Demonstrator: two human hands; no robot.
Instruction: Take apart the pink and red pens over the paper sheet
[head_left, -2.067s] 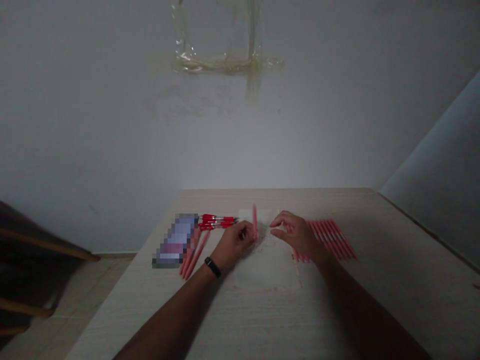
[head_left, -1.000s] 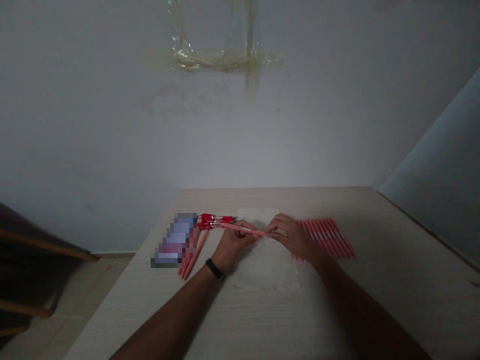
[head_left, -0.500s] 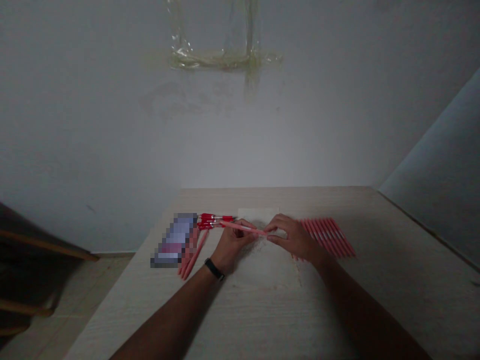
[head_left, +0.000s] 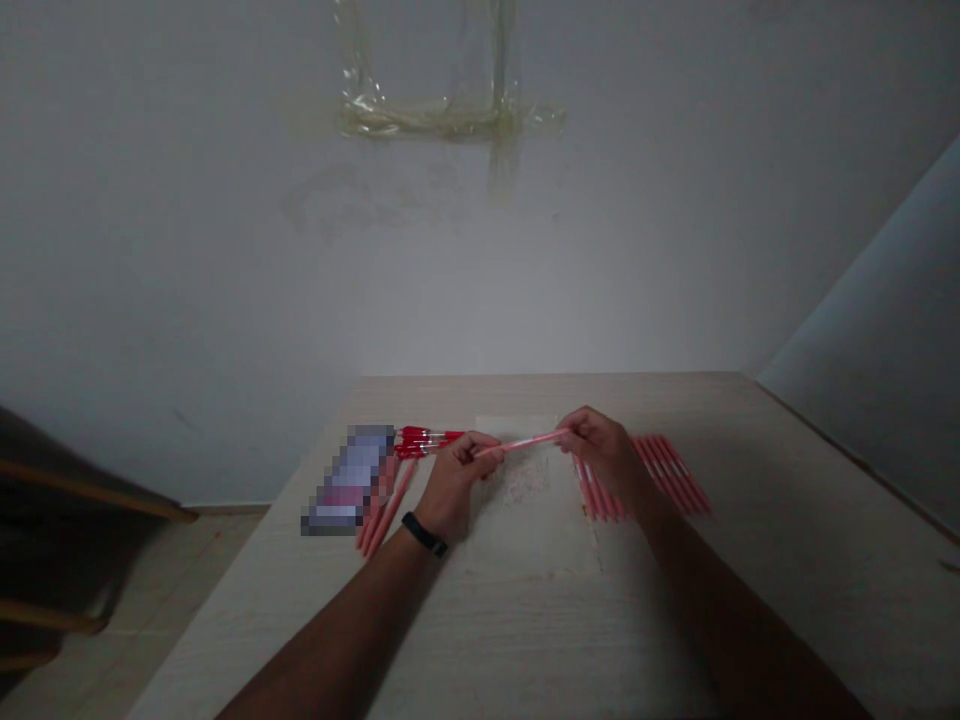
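Pink pen barrel (head_left: 521, 443) spans left hand (head_left: 456, 478), right hand (head_left: 604, 452); both grips closed on it, ends hidden in fingers.

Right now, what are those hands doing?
Left hand and right hand holding one pink pen between them. Red pens beside left hand, row of pink pens beside right hand.

Single head-worn cam, I'm seeing fwd & down: bench (head_left: 525, 630) close in lower frame, left hand (head_left: 454, 480) & right hand (head_left: 604, 455) near centre, wall (head_left: 480, 280) filling upper half.
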